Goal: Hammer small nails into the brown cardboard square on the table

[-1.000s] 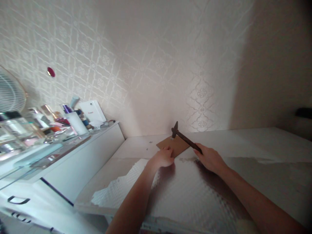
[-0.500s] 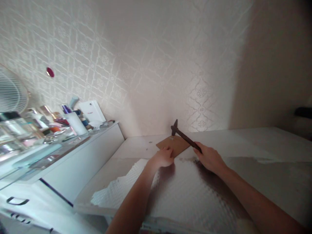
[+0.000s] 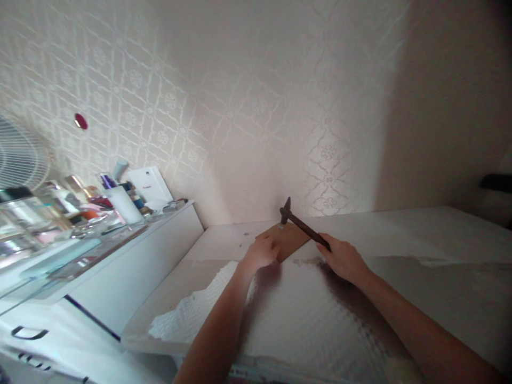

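Observation:
In the head view my right hand (image 3: 343, 260) is closed around the handle end of a dark hammer (image 3: 304, 228). The hammer's head is at the upper left, over the far part of a thin brown board (image 3: 293, 242). A small pale piece (image 3: 281, 228) shows on the board just below the hammer head; it is too small to make out. My left hand (image 3: 262, 253) is on the board's near left side, fingers curled over it. The board lies flat on a white table (image 3: 216, 240).
Textured white bubble wrap (image 3: 192, 309) covers the table's near part. To the left, a white cabinet (image 3: 132, 266) carries bottles, jars, a white box (image 3: 150, 184) and a fan (image 3: 20, 152). A patterned wall (image 3: 260, 133) rises behind the table.
My left hand has shifted left and slightly up along the board's near left edge. The hammer and my right hand have barely moved.

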Motion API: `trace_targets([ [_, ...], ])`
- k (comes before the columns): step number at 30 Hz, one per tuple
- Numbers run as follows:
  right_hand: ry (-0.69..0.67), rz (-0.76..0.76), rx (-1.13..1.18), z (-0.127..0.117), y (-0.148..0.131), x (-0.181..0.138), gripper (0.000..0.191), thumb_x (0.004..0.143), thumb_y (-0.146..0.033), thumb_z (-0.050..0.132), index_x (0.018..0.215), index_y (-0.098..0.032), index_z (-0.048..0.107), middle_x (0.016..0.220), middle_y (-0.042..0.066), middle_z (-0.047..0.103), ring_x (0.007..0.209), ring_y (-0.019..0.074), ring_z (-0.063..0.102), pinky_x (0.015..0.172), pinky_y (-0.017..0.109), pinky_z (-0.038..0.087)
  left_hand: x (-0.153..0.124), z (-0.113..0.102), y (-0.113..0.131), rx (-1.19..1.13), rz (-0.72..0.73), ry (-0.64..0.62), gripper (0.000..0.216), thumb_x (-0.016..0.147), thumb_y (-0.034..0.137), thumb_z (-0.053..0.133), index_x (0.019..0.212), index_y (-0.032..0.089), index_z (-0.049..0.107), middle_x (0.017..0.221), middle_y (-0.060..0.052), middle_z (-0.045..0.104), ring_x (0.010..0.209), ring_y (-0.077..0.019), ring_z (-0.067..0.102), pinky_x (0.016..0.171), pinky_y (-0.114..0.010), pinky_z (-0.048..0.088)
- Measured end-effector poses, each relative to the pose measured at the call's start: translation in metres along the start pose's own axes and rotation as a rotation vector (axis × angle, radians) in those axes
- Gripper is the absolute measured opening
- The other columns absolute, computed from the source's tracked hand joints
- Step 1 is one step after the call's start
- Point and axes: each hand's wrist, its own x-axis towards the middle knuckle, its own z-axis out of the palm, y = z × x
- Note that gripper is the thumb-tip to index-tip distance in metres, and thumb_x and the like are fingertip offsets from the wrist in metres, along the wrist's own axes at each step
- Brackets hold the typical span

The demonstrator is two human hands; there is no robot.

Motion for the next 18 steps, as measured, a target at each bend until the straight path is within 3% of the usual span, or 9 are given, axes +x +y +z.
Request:
trace_targets([
  [3, 0.014, 0.014, 0.003, -0.001, -0.001, 0.0, 0.04, 0.084, -0.036, 0.03, 0.119, -0.024, 0.044, 0.094, 0.009, 0.063, 0.084, 0.024, 0.058, 0.066, 0.03, 0.037, 0.004, 0.003, -0.011, 0.023, -0.209, 0.069, 0.038, 0.082, 0.025, 0.031, 0.118, 0.015, 0.041, 0.122, -0.011, 0.046, 0.113, -0.0206, 0.041, 0.089, -0.031, 0.034],
  [5, 0.005, 0.02, -0.008, -0.002, -0.002, -0.001, 0.04, 0.084, -0.036, 0.03, 0.119, -0.024, 0.044, 0.093, 0.009, 0.063, 0.083, 0.024, 0.059, 0.065, 0.03, 0.037, 0.006, 0.005, -0.017, 0.012, -0.272, 0.065, 0.04, 0.082, 0.022, 0.031, 0.121, 0.014, 0.038, 0.122, -0.012, 0.045, 0.114, -0.0204, 0.04, 0.089, -0.03, 0.034],
  [12, -0.013, 0.006, -0.03, -0.003, -0.005, -0.003, 0.039, 0.084, -0.035, 0.031, 0.118, -0.024, 0.045, 0.092, 0.01, 0.063, 0.083, 0.0223, 0.059, 0.067, 0.029, 0.037, 0.007, 0.003, -0.009, -0.051, -0.204, 0.107, 0.037, 0.08, 0.026, 0.036, 0.114, 0.019, 0.047, 0.105, -0.008, 0.057, 0.099, -0.0189, 0.052, 0.082, -0.027, 0.039],
  [15, -0.001, 0.013, -0.043, -0.004, -0.004, -0.003, 0.039, 0.084, -0.035, 0.031, 0.118, -0.023, 0.045, 0.092, 0.009, 0.064, 0.083, 0.0227, 0.059, 0.066, 0.03, 0.037, 0.007, 0.006, -0.012, -0.022, -0.266, 0.203, 0.048, 0.075, 0.031, 0.045, 0.121, 0.018, 0.041, 0.117, -0.01, 0.049, 0.107, -0.0229, 0.046, 0.086, -0.031, 0.038],
  [18, -0.005, 0.025, -0.051, -0.006, -0.005, -0.003, 0.039, 0.084, -0.035, 0.03, 0.117, -0.023, 0.046, 0.091, 0.009, 0.064, 0.082, 0.0231, 0.059, 0.065, 0.03, 0.037, 0.009, 0.009, -0.021, -0.045, -0.311, 0.152, 0.051, 0.074, 0.033, 0.047, 0.123, 0.02, 0.039, 0.124, -0.01, 0.043, 0.112, -0.0244, 0.042, 0.088, -0.035, 0.036],
])
